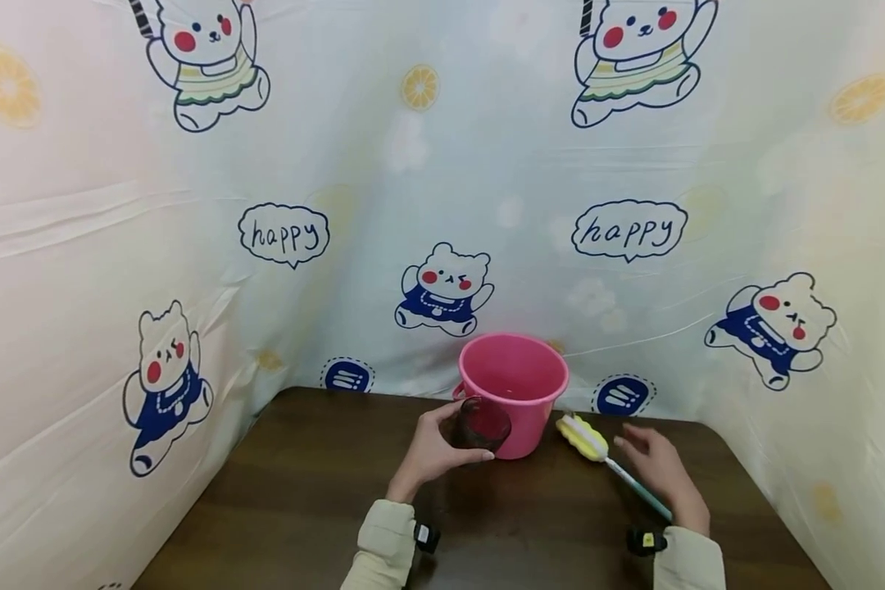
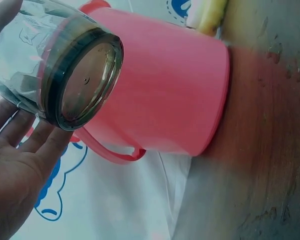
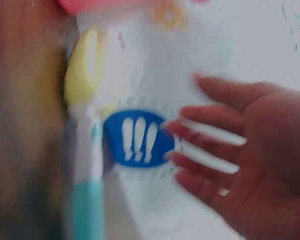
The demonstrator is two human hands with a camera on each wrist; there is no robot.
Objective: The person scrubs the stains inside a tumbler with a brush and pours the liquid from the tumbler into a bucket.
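My left hand (image 1: 442, 449) grips a dark, see-through glass cup (image 1: 484, 424) between thumb and fingers, in front of the pink bucket (image 1: 514, 369). In the left wrist view the thick round base of the glass cup (image 2: 87, 80) faces the camera, tilted, with the bucket (image 2: 165, 75) behind it. My right hand (image 1: 658, 469) hovers beside a sponge cleaning brush (image 1: 585, 437) with loosely bent fingers and holds nothing. The brush has a yellow and white head and a white and teal handle (image 3: 88, 200); it lies on the table. In the right wrist view the right hand (image 3: 250, 150) is blurred.
The dark wooden table (image 1: 302, 492) has water drops (image 2: 275, 50) on it near the bucket. A printed curtain (image 1: 369, 164) with bears and "happy" bubbles hangs round the table's back and sides. The bucket's handle (image 2: 114, 155) hangs at its side.
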